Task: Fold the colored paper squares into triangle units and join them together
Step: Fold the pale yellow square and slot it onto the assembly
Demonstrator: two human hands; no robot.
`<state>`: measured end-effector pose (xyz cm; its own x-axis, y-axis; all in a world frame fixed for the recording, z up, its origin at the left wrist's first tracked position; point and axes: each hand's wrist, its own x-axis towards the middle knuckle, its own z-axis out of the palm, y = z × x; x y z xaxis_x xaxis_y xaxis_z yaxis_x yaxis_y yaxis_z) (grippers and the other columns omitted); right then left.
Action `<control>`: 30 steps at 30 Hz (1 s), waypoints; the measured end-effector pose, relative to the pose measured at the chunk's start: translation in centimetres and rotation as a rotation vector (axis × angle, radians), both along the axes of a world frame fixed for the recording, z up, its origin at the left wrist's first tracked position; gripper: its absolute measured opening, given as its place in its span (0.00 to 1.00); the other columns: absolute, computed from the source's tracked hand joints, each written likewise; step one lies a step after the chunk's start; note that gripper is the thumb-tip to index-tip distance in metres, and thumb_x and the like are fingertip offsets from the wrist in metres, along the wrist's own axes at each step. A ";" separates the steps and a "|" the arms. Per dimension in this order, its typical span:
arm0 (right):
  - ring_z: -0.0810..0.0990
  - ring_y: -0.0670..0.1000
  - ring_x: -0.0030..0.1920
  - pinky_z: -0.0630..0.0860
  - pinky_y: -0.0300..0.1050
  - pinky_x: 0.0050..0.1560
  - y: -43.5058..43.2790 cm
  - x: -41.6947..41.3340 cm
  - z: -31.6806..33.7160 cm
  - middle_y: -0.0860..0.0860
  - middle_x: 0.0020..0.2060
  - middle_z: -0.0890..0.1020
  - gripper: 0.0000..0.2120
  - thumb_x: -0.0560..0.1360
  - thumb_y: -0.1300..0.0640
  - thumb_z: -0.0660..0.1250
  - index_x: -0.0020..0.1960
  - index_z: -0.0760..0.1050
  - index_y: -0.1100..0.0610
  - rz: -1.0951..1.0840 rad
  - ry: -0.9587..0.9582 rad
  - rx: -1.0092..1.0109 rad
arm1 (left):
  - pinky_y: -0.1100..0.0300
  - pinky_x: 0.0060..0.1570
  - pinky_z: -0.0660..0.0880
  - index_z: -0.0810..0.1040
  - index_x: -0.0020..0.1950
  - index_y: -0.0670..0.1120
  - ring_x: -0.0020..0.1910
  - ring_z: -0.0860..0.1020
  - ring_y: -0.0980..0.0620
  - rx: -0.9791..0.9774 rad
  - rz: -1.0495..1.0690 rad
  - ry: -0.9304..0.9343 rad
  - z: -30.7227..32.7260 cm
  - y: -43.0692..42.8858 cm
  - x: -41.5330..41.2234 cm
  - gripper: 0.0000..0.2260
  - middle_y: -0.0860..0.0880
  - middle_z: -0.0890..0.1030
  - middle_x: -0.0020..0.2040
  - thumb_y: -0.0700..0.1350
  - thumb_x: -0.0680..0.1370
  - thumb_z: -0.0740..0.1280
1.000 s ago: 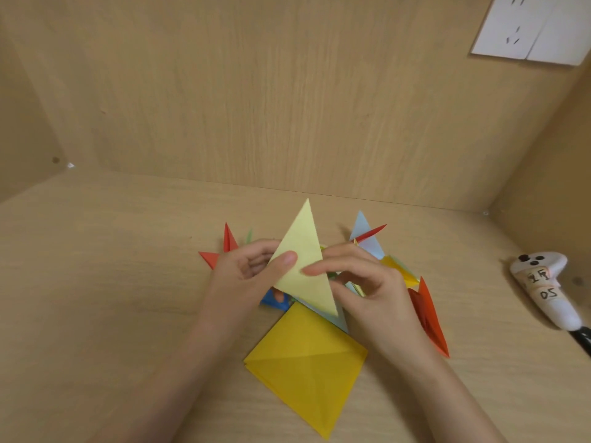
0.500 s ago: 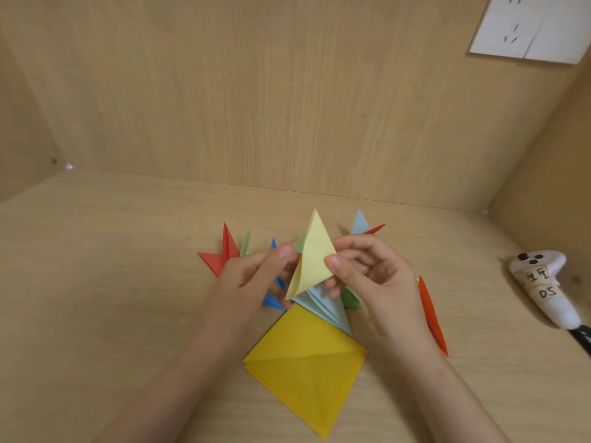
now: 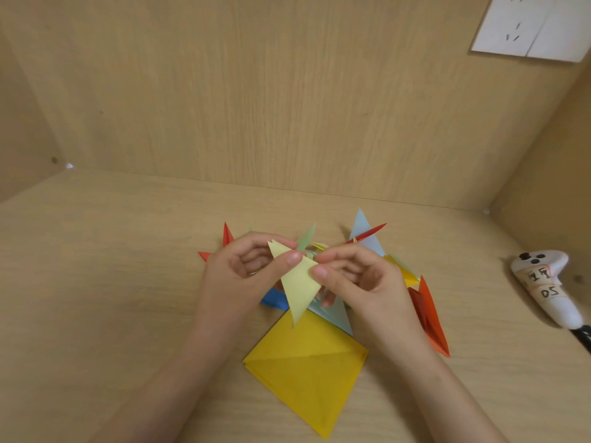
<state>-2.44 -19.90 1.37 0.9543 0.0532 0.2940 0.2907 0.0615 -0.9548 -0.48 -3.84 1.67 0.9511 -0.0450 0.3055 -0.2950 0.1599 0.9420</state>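
Triangle point(image 3: 299, 284) between left hand point(image 3: 246, 276), right hand point(image 3: 364, 284)

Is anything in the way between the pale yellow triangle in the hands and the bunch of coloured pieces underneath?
No separate object shows. The left hand and right hand pinch the pale yellow triangle directly above the coloured units. Only the right hand's curled fingers lie between paper and pile; the yellow square sits nearer the person.

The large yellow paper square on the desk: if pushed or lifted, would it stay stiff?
The large yellow paper square probably weighs almost nothing and would likely slide on the smooth wooden desk. Lifted by a corner, it would probably droop along its diagonal crease. Layered edges suggest several sheets that might fan apart.
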 end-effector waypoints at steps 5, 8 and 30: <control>0.80 0.47 0.30 0.73 0.36 0.28 0.0 0.0 0.0 0.54 0.30 0.84 0.03 0.67 0.57 0.71 0.38 0.84 0.55 -0.004 0.037 -0.009 | 0.63 0.35 0.78 0.82 0.39 0.46 0.39 0.83 0.50 -0.026 0.030 -0.001 0.1 -0.1 0.0 0.06 0.48 0.85 0.39 0.44 0.64 0.73; 0.80 0.47 0.29 0.70 0.37 0.26 -0.1 0.1 -0.1 0.55 0.29 0.84 0.03 0.67 0.58 0.71 0.38 0.84 0.56 -0.026 0.047 0.016 | 0.64 0.33 0.78 0.81 0.39 0.45 0.37 0.83 0.51 -0.027 0.035 0.000 0.2 -0.2 -0.1 0.06 0.48 0.85 0.37 0.43 0.64 0.73; 0.81 0.57 0.31 0.79 0.49 0.50 -0.2 0.2 -0.1 0.61 0.28 0.82 0.07 0.67 0.58 0.72 0.40 0.83 0.62 -0.076 0.062 0.040 | 0.66 0.34 0.78 0.82 0.40 0.43 0.36 0.84 0.52 -0.043 0.064 0.074 0.6 -0.3 -0.3 0.04 0.48 0.85 0.37 0.36 0.67 0.72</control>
<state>-2.20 -20.12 1.27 0.9717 -0.0303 0.2342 0.2359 0.0803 -0.9685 -0.75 -4.18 2.27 0.9717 0.0284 0.2346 -0.2358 0.1834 0.9543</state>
